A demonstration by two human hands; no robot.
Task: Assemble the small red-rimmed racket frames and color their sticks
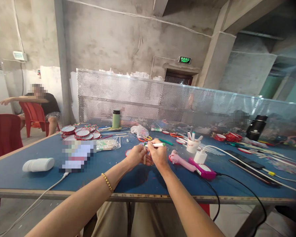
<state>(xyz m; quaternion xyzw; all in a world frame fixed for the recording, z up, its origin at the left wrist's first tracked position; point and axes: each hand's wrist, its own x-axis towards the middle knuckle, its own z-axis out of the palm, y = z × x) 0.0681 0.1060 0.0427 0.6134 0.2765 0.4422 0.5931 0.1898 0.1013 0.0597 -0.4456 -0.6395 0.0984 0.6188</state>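
My right hand point(158, 153) is closed around a white marker pen point(156, 145) with green ends, held almost level over the table. Right beside it, my left hand point(136, 155) is closed on a thin pale stick point(144, 155) that stands upright between the two hands. The marker's left end is close to the top of this stick; whether they touch I cannot tell. Part of a red-rimmed disc point(128, 152) shows just left of my left hand. To the right of my right hand lies a pink hand tool point(182, 160) with a magenta body.
On the blue table point(101, 177) lie a white bottle point(38, 164), a phone point(79, 156), red-rimmed discs point(82, 133) and bagged sticks point(108, 144). A green flask point(116, 119), a cup of markers point(192, 145) and cables stand or run nearby. Behind is a perforated metal screen point(138, 95); a person point(43, 102) sits left.
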